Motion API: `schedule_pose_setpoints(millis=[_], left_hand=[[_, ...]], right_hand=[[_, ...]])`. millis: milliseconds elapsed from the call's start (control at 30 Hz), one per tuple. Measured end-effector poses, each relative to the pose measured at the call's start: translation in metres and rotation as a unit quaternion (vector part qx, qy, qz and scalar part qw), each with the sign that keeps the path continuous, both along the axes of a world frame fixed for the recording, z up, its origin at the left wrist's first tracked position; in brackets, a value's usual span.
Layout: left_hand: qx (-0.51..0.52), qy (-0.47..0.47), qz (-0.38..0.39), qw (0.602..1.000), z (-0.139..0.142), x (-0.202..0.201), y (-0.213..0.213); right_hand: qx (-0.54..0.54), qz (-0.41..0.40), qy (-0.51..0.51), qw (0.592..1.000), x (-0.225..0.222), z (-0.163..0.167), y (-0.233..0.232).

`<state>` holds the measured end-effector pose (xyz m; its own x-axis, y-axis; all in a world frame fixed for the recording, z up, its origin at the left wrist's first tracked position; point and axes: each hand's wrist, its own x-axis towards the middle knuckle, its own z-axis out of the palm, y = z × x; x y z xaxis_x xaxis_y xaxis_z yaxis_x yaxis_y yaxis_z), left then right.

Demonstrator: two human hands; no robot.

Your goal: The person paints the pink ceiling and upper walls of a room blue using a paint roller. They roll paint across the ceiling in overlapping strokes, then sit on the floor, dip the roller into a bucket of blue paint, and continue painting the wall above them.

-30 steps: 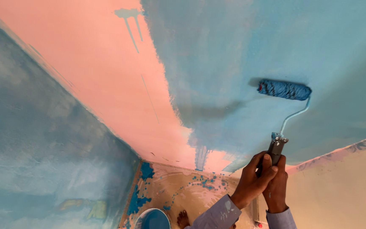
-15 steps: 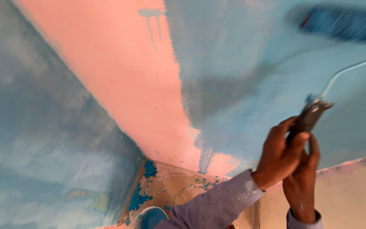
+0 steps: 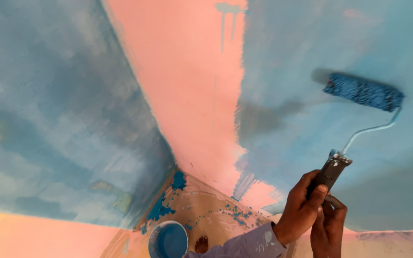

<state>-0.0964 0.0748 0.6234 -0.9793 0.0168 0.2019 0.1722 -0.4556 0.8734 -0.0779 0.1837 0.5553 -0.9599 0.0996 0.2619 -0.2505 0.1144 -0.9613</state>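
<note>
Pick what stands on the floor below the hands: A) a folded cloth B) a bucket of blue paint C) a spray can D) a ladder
B: a round bucket holding blue paint stands on the paint-spattered floor, left of the hands gripping the roller handle.

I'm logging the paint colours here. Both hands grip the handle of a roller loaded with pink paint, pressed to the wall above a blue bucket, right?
Not quite: the head view shows the roller loaded with blue paint, not pink. Both the left hand and right hand grip its handle, above the blue bucket.

Roller (image 3: 363, 91) w/ fuzzy nap sleeve, bent metal wire frame, matt dark handle; wall (image 3: 311, 43) matt, wet-looking paint.
</note>
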Motion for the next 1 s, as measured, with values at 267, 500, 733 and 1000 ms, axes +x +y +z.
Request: schedule_pose_setpoints(millis=[267,500,733,1000], left_hand=[[-0.054,0.116,0.062,0.99,0.06,-0.034,-0.014],[-0.015,0.11,0.021,0.994,0.08,-0.057,-0.026],[-0.03,0.054,0.034,0.998,0.02,-0.034,-0.052],[-0.028,0.125,0.061,0.99,0.069,-0.065,-0.05]], right_hand=[[0.126,-0.045,0.078,0.988,-0.038,0.08,-0.015],[0.134,-0.053,0.069,0.987,-0.063,0.098,-0.024],[0.033,0.02,0.006,0.999,-0.051,0.031,-0.051],[0.038,0.031,0.126,0.991,-0.072,0.093,-0.055]])
